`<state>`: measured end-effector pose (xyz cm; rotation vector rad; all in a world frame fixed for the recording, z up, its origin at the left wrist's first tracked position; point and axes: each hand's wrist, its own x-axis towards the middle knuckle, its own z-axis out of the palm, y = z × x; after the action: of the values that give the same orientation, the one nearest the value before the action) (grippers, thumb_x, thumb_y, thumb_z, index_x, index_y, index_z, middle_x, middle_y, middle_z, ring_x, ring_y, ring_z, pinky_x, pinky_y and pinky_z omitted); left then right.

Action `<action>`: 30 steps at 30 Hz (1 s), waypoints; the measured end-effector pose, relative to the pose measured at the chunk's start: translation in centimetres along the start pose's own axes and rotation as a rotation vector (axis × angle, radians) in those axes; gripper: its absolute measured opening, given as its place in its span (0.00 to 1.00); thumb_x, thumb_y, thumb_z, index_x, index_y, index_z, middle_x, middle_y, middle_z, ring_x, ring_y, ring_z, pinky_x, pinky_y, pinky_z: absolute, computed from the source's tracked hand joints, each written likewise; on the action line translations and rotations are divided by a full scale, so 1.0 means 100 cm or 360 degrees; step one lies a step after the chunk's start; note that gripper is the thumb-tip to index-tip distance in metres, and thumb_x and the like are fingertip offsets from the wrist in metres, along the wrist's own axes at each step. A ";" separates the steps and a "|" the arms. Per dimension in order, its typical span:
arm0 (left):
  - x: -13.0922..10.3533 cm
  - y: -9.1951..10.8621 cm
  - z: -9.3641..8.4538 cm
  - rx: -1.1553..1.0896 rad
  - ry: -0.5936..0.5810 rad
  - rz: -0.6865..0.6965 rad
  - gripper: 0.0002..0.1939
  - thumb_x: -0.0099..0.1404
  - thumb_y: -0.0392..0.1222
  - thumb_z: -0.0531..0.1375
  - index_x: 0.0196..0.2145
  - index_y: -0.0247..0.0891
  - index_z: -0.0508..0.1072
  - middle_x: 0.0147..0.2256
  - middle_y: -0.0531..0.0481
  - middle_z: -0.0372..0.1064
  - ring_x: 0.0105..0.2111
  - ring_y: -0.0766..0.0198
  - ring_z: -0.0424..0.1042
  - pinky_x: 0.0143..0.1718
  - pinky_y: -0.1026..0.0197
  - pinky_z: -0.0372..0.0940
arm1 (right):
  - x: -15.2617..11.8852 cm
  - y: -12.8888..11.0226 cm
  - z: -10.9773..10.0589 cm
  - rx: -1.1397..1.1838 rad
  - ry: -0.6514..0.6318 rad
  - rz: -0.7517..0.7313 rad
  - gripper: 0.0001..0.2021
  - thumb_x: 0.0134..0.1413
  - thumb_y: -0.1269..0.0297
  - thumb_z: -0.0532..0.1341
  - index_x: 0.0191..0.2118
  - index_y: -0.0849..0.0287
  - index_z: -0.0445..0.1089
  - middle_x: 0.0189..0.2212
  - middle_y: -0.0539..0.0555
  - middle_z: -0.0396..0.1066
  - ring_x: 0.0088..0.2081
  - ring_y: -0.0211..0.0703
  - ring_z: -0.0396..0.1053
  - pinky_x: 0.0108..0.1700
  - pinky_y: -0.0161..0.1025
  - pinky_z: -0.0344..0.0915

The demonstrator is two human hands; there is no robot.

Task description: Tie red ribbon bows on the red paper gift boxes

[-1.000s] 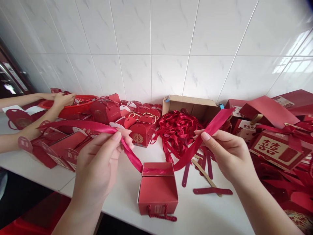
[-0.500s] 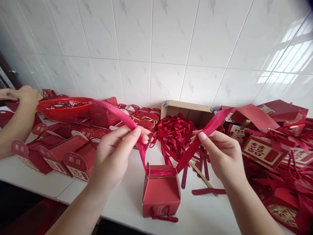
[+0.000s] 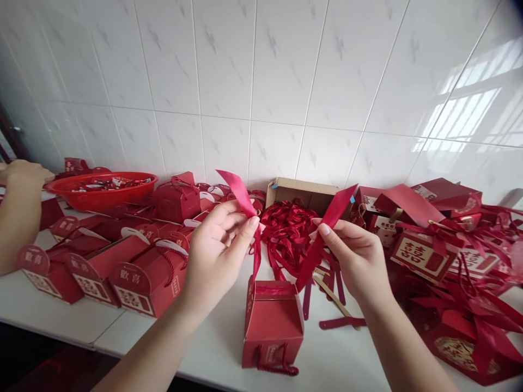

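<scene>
A small red gift box (image 3: 274,321) stands upright on the white table in front of me, a twisted cord handle hanging on its near side. One red satin ribbon (image 3: 312,264) passes through the top of the box, and its two ends rise in a V. Between thumb and fingers, my left hand (image 3: 224,245) pinches one end above the box's left side. My right hand (image 3: 353,250) pinches the other end above the right side. Both ribbon tips stick up past my fingers.
Behind the box, a heap of red ribbons (image 3: 292,234) spills from a cardboard carton (image 3: 308,188). Red gift boxes (image 3: 149,277) line the left; ribboned boxes (image 3: 425,256) pile up on the right. A red basin (image 3: 81,201) holds wrapped sweets. Another person's arm (image 3: 18,218) reaches in at far left.
Both hands have moved closer together. The left end of the ribbon above my fingers is much shorter now, and the right tip stands more upright. The box stays in place.
</scene>
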<state>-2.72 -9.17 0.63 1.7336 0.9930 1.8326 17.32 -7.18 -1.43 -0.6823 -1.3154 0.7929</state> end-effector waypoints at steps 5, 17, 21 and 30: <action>0.003 0.001 -0.001 0.0015 -0.0154 0.0009 0.06 0.66 0.42 0.60 0.35 0.37 0.73 0.31 0.51 0.73 0.35 0.65 0.73 0.39 0.64 0.67 | -0.001 -0.007 0.004 -0.0012 -0.0117 0.0006 0.07 0.55 0.59 0.65 0.33 0.55 0.78 0.30 0.51 0.77 0.32 0.37 0.73 0.35 0.32 0.70; 0.004 -0.001 0.009 0.0096 -0.0543 0.0134 0.25 0.67 0.40 0.57 0.58 0.44 0.53 0.27 0.56 0.69 0.30 0.62 0.72 0.35 0.59 0.67 | 0.005 -0.018 0.030 0.0033 -0.0884 0.0055 0.08 0.60 0.61 0.60 0.37 0.60 0.73 0.26 0.48 0.68 0.25 0.33 0.66 0.28 0.32 0.65; 0.003 0.000 0.007 0.0208 -0.0576 0.0094 0.31 0.66 0.40 0.58 0.62 0.44 0.49 0.27 0.55 0.70 0.30 0.60 0.73 0.36 0.57 0.67 | 0.002 -0.012 0.033 0.0046 -0.0702 -0.0037 0.08 0.59 0.60 0.61 0.33 0.58 0.74 0.29 0.50 0.72 0.34 0.39 0.70 0.39 0.36 0.68; 0.011 -0.004 -0.002 -0.0440 -0.0696 -0.0709 0.22 0.63 0.37 0.59 0.54 0.39 0.60 0.30 0.52 0.71 0.31 0.62 0.74 0.39 0.55 0.67 | 0.018 0.001 0.010 -0.0762 -0.0938 -0.1061 0.14 0.64 0.70 0.55 0.51 0.53 0.72 0.38 0.54 0.76 0.40 0.43 0.69 0.44 0.43 0.68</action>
<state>-3.10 -8.16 1.04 1.5025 0.8158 1.1818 16.49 -5.64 -0.34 -0.3251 -2.1535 0.1134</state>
